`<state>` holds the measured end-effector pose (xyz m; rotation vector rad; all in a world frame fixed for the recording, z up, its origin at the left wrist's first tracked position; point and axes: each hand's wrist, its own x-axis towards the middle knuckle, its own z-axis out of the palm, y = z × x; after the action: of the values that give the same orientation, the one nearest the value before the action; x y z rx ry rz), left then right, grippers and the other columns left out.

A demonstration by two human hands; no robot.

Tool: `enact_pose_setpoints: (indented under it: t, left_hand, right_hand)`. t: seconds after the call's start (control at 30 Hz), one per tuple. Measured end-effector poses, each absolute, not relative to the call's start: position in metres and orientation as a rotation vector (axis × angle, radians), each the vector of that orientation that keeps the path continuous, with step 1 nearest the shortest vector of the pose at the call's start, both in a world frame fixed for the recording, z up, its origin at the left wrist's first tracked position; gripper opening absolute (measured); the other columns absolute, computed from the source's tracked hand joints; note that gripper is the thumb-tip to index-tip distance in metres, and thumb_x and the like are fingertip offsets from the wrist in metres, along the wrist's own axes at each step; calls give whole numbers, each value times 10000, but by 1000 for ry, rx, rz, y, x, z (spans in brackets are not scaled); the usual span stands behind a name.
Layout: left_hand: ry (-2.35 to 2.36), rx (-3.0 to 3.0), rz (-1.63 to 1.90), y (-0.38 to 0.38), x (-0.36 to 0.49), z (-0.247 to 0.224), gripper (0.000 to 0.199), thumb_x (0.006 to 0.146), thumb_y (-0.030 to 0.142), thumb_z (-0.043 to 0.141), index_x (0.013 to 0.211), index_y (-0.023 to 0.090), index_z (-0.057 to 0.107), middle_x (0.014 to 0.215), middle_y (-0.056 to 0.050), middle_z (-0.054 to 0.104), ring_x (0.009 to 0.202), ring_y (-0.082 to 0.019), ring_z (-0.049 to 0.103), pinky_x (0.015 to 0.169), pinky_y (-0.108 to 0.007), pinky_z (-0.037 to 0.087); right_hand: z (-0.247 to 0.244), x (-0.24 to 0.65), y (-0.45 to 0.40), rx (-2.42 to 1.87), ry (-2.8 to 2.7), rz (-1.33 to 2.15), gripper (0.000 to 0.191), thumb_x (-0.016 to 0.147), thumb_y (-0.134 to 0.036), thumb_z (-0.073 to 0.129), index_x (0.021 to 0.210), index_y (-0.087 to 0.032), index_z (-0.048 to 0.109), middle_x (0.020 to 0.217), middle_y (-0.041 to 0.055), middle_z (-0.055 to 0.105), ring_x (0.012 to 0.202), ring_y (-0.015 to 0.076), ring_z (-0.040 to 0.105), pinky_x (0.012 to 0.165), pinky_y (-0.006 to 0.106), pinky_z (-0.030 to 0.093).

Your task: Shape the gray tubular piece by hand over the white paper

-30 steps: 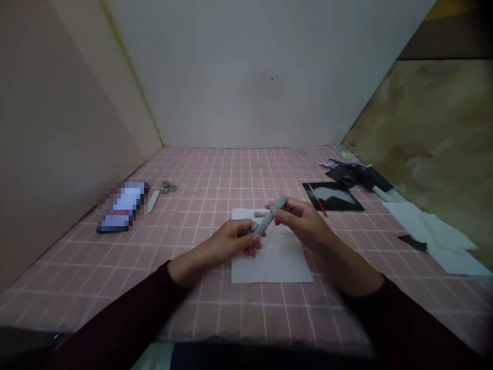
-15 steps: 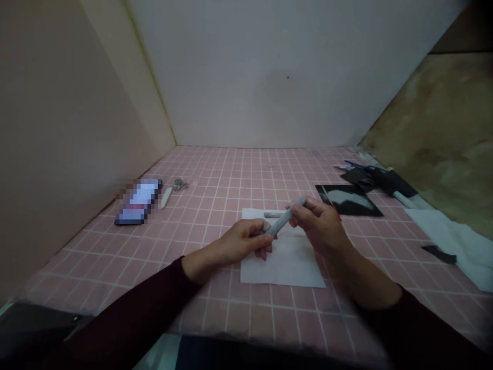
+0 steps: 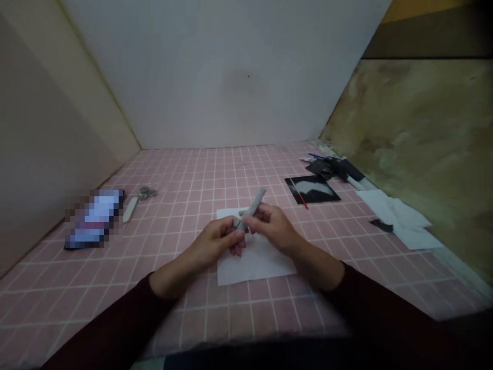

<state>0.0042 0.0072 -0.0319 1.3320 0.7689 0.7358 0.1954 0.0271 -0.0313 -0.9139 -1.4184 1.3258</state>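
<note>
Above a sheet of white paper [image 3: 256, 264], both hands hold a light grey, flat-sided stick [image 3: 254, 203], tilted with its upper end to the right. My left hand [image 3: 221, 237] is closed around the lower end, thumb on top. A thin dark line crosses the stick near that thumb; I cannot make out whether it is a joint or an edge. My right hand [image 3: 271, 226] pinches the stick's lower half from the right. Behind the stick, a short grey piece [image 3: 242, 212] lies on the paper, mostly hidden.
At the left lie a phone [image 3: 95, 218], a white strip [image 3: 131, 209] and small scissors [image 3: 146, 192]. To the right are a black sheet with grey powder [image 3: 314, 189], a thin red-tipped stick [image 3: 302, 198], dark sandpaper-like pieces [image 3: 342, 169], white tissue [image 3: 400, 216] and a black scrap [image 3: 381, 225].
My right hand has slid down the stick from its upper end toward my left hand. The stick now stands steeper. The whole view has turned to the right.
</note>
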Motion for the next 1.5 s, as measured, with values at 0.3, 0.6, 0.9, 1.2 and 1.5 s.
enact_pose_setpoints:
  t: [0.3, 0.6, 0.9, 1.2, 1.5]
  left_hand:
    - [777, 1326, 643, 4, 7, -33, 274, 887, 391, 688, 905, 133, 597, 744, -9, 652, 597, -94, 598, 594, -233, 465]
    - [785, 1337, 679, 4, 8, -32, 257, 903, 366, 669, 987, 136, 594, 731, -9, 653, 590, -94, 595, 588, -229, 463]
    - [1063, 1984, 685, -2, 0, -22, 618, 912, 210, 547, 1507, 232, 381, 629, 65, 555, 533, -105, 499, 535, -224, 382]
    - [1100, 2208, 735, 1, -1, -24, 569, 968, 232, 487, 1525, 215, 368, 668, 55, 599, 540, -101, 521, 550, -224, 400]
    - [1024, 2261, 739, 5, -7, -25, 529, 969, 244, 502, 1491, 206, 424, 629, 70, 536, 499, -89, 443, 525, -217, 368]
  right_hand:
    - [-22, 211, 40, -853, -1060, 1195, 249, 787, -380, 756, 704, -202, 603, 637, -36, 561, 580, 106, 497, 600, 277, 422]
    - [-20, 210, 41, -703, -935, 1448, 303, 764, -407, 805, 675, -200, 602, 631, -50, 488, 582, 96, 436, 613, 268, 431]
    - [-22, 210, 40, -723, -841, 1654, 252, 721, -358, 846, 762, -170, 683, 645, -44, 555, 601, 79, 484, 625, 238, 451]
    - [-31, 205, 37, -754, -976, 1764, 210, 780, -338, 811, 773, -171, 684, 673, -16, 649, 588, 77, 553, 647, 244, 490]
    - [-30, 210, 36, -754, -1063, 1803, 279, 730, -393, 849, 764, -165, 693, 666, -16, 652, 572, 69, 547, 648, 242, 495]
